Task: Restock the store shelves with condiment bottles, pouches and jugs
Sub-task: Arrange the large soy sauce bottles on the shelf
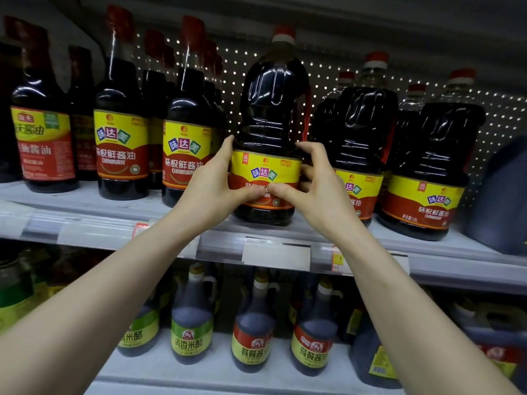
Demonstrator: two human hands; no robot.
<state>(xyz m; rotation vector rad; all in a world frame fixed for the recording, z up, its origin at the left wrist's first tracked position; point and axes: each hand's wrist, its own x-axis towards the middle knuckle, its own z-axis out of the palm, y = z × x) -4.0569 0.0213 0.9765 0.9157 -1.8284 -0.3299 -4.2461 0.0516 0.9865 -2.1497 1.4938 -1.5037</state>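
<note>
Soy sauce jug (pixel 268 115): upright on the upper shelf (pixel 85 203), close to the front edge, about midway along the visible length. Red cap on top, yellow-and-red label low on the body.

Left hand (pixel 212 181): raised from the lower left on an extended forearm, palm against the jug's left side at label height. Fingers curled round that side, index fingertip at the label's top edge, thumb laid across the label front.

Right hand (pixel 316 189): mirrored from the lower right, fingers curled round the right side, thumb across the label front. Thumb tips touching or almost touching at mid-label; cannot tell which.

Just left of the jug: smaller soy sauce bottles (pixel 186 132) with the same label. Just right: matching jugs (pixel 359 132). Underneath: lower shelf (pixel 216 372) carrying vinegar and soy bottles (pixel 192 317).
</note>
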